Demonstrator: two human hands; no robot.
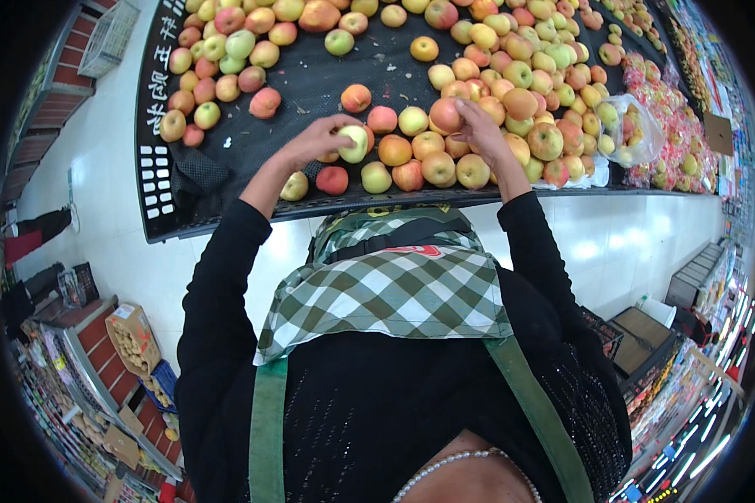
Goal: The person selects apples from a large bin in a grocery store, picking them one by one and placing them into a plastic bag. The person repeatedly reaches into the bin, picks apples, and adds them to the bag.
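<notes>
My left hand (319, 139) has its fingers around a pale yellow-green apple (354, 144) near the front of the black display bin (289, 82). Just below it lie a red apple (332, 180) and a yellowish apple (294, 187). To the right, the fingers of my right hand (483, 129) are on a large pinkish-red apple (444, 115), at the edge of a dense heap of apples (521, 104). Several apples sit between my hands, among them an orange-red apple (394, 150) and a yellow apple (413, 121).
More apples (228, 88) lie at the bin's left side. A filled clear plastic bag (632, 131) and red-printed bagged fruit (679, 138) are at the right. The bin's slotted front rim (377, 204) runs before my checked apron (390, 295). Another person's leg (44, 226) shows at far left.
</notes>
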